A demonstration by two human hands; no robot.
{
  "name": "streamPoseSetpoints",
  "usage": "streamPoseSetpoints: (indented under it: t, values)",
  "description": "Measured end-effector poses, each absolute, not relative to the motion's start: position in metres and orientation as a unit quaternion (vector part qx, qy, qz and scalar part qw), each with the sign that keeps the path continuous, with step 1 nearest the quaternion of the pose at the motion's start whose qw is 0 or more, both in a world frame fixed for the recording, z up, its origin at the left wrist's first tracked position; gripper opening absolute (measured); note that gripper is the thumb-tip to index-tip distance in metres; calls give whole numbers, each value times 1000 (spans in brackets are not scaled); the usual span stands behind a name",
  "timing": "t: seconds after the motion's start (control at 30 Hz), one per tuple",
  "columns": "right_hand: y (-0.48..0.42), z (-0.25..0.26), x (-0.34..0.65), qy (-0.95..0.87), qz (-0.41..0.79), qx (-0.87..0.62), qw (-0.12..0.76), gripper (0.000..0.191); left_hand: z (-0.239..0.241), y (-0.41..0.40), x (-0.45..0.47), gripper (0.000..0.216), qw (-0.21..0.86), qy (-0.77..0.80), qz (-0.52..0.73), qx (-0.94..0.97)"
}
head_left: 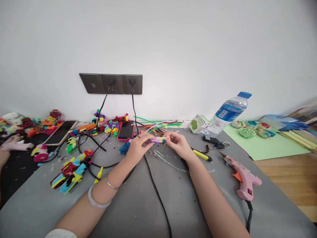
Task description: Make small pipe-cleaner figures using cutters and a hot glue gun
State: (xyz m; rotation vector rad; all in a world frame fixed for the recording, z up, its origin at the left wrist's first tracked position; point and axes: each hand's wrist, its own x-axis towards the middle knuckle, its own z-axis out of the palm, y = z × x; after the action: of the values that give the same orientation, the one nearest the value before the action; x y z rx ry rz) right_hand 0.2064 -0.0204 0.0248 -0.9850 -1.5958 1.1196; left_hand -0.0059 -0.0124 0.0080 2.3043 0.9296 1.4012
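Both my hands are raised over the middle of the grey table, fingertips facing each other. My left hand pinches one end of a small purple and yellow pipe-cleaner piece. At its other end, my right hand holds it between thumb and fingers. The fingers cover part of its shape. Beneath them lies a thin glittery strand. A yellow utility knife rests just right of my right wrist. Close to my left hand are blue fuzzy stems and a pink-cased phone.
A pink glue gun lies at right, below car keys. A tilted water bottle and small box stand by the wall. Colourful pipe-cleaner figures and black cables spread leftward. Another person's hand shows far left.
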Motion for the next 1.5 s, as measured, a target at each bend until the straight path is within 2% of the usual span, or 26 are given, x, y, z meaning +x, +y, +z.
streamPoseSetpoints:
  t: [1.5]
  values:
    - [-20, 28, 205, -633, 469, -417, 453, 42, 9, -13, -6, 13, 137, 325, 487, 799]
